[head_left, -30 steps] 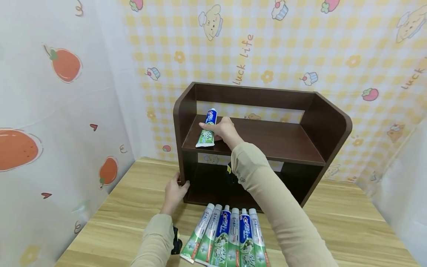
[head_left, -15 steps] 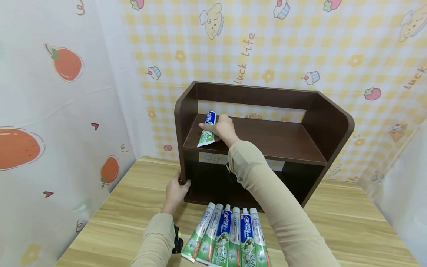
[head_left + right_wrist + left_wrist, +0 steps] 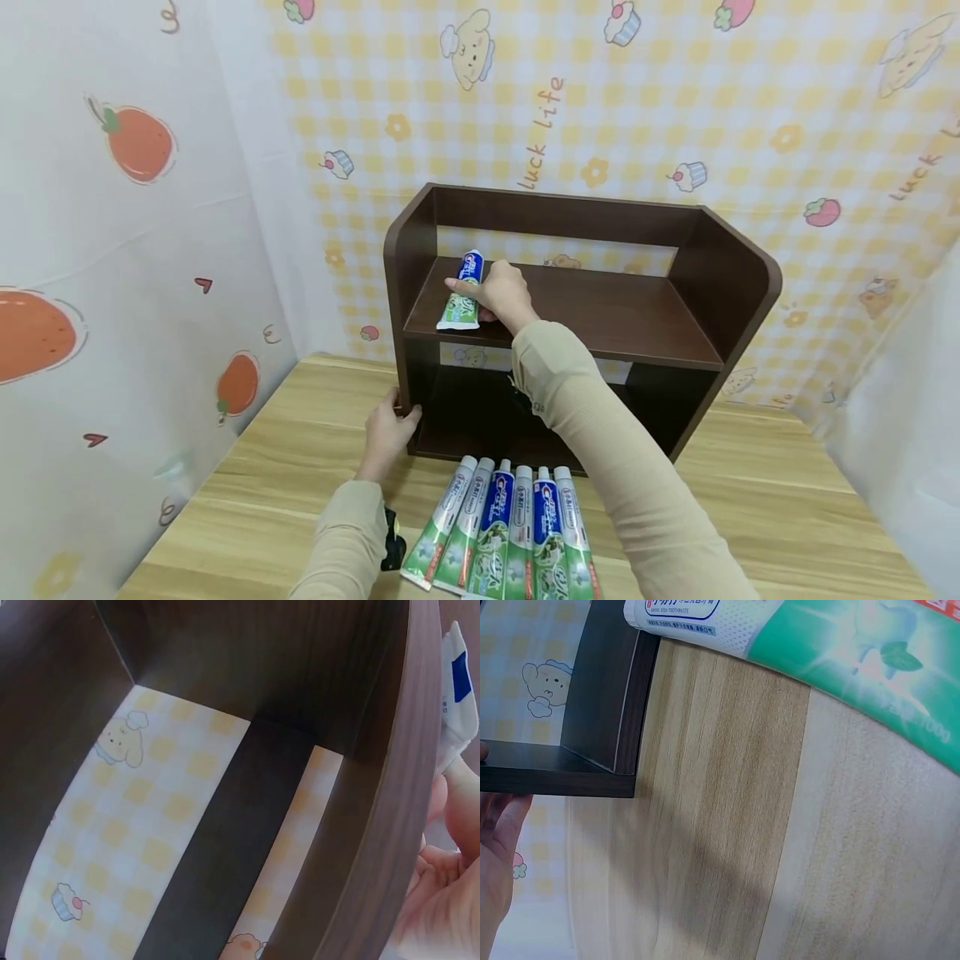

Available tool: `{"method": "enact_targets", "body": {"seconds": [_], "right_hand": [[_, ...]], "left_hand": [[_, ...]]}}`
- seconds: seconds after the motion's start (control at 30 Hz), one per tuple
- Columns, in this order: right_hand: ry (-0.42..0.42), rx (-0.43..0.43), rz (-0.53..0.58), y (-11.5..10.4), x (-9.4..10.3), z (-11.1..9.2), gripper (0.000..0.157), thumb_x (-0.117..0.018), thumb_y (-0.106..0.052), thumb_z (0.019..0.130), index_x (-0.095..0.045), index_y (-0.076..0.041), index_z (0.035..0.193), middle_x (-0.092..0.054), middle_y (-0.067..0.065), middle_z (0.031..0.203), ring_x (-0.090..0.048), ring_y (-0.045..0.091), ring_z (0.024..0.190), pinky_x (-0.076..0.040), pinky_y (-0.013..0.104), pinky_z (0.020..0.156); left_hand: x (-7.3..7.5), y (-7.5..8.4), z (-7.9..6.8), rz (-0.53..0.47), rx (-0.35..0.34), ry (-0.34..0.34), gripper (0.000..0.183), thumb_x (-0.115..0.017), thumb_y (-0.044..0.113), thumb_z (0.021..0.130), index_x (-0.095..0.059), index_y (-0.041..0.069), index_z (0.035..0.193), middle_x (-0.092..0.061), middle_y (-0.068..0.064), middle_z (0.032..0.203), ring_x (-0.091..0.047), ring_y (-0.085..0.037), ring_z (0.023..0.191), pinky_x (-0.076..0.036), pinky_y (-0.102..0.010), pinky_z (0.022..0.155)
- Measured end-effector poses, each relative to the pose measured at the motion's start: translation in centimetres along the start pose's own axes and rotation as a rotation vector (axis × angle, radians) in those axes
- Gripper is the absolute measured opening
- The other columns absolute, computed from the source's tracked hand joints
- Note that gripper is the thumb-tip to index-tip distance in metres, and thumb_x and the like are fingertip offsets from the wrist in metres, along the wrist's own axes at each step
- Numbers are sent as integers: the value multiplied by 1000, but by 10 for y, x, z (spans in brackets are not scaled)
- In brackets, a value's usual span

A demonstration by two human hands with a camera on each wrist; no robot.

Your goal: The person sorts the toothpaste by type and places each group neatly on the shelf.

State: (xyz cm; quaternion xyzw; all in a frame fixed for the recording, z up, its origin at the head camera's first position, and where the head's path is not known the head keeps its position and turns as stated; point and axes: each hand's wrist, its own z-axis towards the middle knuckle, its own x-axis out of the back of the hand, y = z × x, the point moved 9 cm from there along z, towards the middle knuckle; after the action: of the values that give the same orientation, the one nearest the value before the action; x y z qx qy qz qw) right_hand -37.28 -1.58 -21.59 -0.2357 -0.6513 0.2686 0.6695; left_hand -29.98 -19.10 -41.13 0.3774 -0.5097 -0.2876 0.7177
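Note:
My right hand (image 3: 504,292) holds a blue-and-green toothpaste tube (image 3: 460,312) over the left end of the upper board of a dark brown two-tier shelf (image 3: 622,312). The thumb lies across the tube's front; its cap points up and back, the flat crimped end to the front. In the right wrist view, the tube's white end (image 3: 456,690) shows past the board edge, above part of the hand (image 3: 442,892). Whether the tube touches the board cannot be told. My left hand (image 3: 390,433) grips the shelf's left side panel (image 3: 397,333) low down, thumb at the front edge.
Several toothpaste tubes (image 3: 495,533), some blue and green, some white and green, lie fanned on the wooden table (image 3: 292,467) before the shelf, caps towards it. A patterned cloth (image 3: 345,275) hangs behind the shelf. A white cloth wall (image 3: 187,250) stands at the left.
The cap end of the toothpaste tube has dipped slightly towards the upper board in my right hand. My left hand has kept its grip on the side panel. The head view has shifted slightly.

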Motion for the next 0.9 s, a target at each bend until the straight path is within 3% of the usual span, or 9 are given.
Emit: {"method": "enact_targets", "body": {"seconds": [0.2,0.4,0.63,0.7,0.8,0.9], "right_hand": [[9,4,-27,0,-1,-1,53,-65,-58,73,-61,-6,84,-56,2,51,-48,12,36,-34,22,35],[12,10,-9,3,1,-3,53,-65,-57,73,-61,-6,82,-57,3,54,-49,11,38,-39,21,37],[-2,46,25,3,4,-10,47,-64,-49,78,-54,-7,60,-54,3,48,-50,10,38,-42,21,38],[-3,63,62,2,6,-12,41,-65,-43,80,-54,-7,65,-56,3,52,-51,10,40,-44,20,39],[6,84,150,2,10,-15,29,-65,-32,83,-56,-4,85,-60,7,65,-53,9,43,-47,20,42],[16,117,208,1,16,-21,29,-64,-25,84,-56,-4,101,-64,11,76,-55,9,46,-50,21,45]], "left_hand": [[1,0,0,3,-9,1,25,-57,12,85,-53,-2,105,-62,-24,102,-61,-37,97,-53,-42,78],[-1,-3,0,-9,9,-9,28,-57,13,86,-52,-1,110,-62,-23,104,-61,-36,97,-53,-42,78],[-3,-2,-2,-21,26,-30,31,-57,15,87,-51,-1,113,-61,-22,106,-60,-35,99,-53,-41,78],[-3,-2,-2,-22,23,-31,30,-57,14,86,-51,-1,112,-61,-22,105,-60,-35,99,-53,-41,77],[-2,-1,-1,-15,16,-24,29,-57,14,86,-52,-1,111,-62,-23,105,-61,-35,98,-53,-40,76],[-1,-2,-1,-5,13,-25,35,-57,15,86,-50,-3,116,-62,-24,105,-62,-35,95,-54,-40,75]]}}
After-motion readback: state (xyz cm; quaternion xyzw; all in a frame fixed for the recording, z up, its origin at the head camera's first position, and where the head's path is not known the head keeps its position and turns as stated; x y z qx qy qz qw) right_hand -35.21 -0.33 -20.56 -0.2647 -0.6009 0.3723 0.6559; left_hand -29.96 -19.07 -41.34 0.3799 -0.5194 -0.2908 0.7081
